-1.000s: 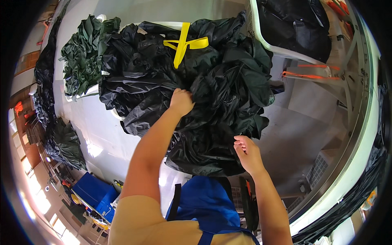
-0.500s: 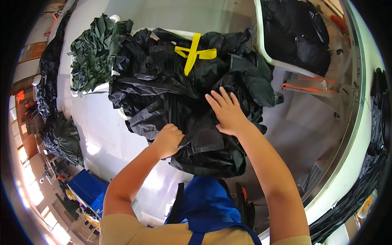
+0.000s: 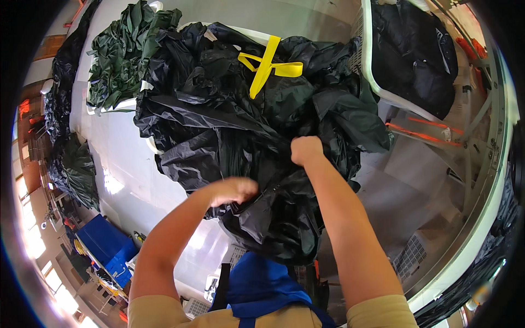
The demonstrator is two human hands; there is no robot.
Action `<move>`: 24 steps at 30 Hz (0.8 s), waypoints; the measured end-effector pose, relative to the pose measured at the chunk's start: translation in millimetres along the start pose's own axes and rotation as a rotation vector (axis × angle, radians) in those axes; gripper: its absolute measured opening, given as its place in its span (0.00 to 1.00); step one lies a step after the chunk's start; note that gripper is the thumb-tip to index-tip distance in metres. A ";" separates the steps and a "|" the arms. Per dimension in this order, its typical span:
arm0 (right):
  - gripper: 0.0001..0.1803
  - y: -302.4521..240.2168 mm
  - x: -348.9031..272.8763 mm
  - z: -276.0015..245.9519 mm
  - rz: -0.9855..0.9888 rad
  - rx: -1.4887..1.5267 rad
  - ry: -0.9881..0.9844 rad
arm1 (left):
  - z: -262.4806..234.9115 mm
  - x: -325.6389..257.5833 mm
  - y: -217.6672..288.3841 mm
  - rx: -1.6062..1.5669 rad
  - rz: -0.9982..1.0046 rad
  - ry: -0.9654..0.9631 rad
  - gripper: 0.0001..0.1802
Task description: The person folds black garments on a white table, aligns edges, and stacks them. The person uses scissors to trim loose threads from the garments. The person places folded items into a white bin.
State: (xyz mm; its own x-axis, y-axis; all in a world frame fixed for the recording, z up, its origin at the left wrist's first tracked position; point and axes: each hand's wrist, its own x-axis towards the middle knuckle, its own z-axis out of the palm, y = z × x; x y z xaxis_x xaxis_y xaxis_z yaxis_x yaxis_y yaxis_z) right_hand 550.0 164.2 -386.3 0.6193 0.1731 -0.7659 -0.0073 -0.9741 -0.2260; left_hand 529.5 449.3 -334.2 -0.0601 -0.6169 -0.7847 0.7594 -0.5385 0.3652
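A large heap of thin, shiny black fabric [image 3: 202, 115] fills the middle, spilling over its near side toward me. Near the heap's top lies a yellow strip [image 3: 266, 68] with a loop and a loose tail. My right hand [image 3: 307, 150] is closed in a fist at the heap's centre, with black fabric bunched at its fingers. Lower and to the left, my left hand [image 3: 239, 190] is over the near folds. Motion smears its fingers, so their grip does not show.
Dark green crumpled fabric [image 3: 123, 54] fills a white basket at the far left. Another white basket [image 3: 367, 49] at the far right holds black fabric. More dark fabric [image 3: 79, 169] hangs along the left side. A metal frame [image 3: 492, 136] runs down the right.
My right hand has gone from spread flat on the fabric to a closed fist. The left hand has moved slightly right and down. The near folds have shifted.
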 end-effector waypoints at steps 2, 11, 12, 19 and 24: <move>0.12 -21.1 -21.3 3.6 -0.097 0.064 0.070 | 12.0 6.8 54.9 -0.436 0.228 0.415 0.28; 0.08 -89.4 -120.5 -10.0 -0.101 0.282 0.124 | 30.2 90.7 45.6 0.020 -0.065 0.932 0.22; 0.08 -92.4 -129.7 -13.3 -0.128 0.293 0.135 | 43.3 65.2 59.4 -0.054 -0.115 0.835 0.23; 0.10 -134.6 -253.5 -63.6 -0.356 0.402 0.315 | 126.5 -75.5 65.8 -0.471 0.217 0.755 0.26; 0.11 -158.2 -365.0 -137.0 -0.669 0.610 0.408 | 210.6 -209.4 112.9 -0.556 0.458 0.654 0.32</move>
State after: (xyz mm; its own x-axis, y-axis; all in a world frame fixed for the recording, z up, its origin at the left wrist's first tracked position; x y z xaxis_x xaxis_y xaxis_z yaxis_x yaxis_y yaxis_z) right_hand 432.8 235.2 11.4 0.8655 0.4844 -0.1274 0.1105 -0.4328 -0.8947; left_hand 491.3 396.9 -23.3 0.5619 -0.1680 -0.8100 0.8272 0.1262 0.5476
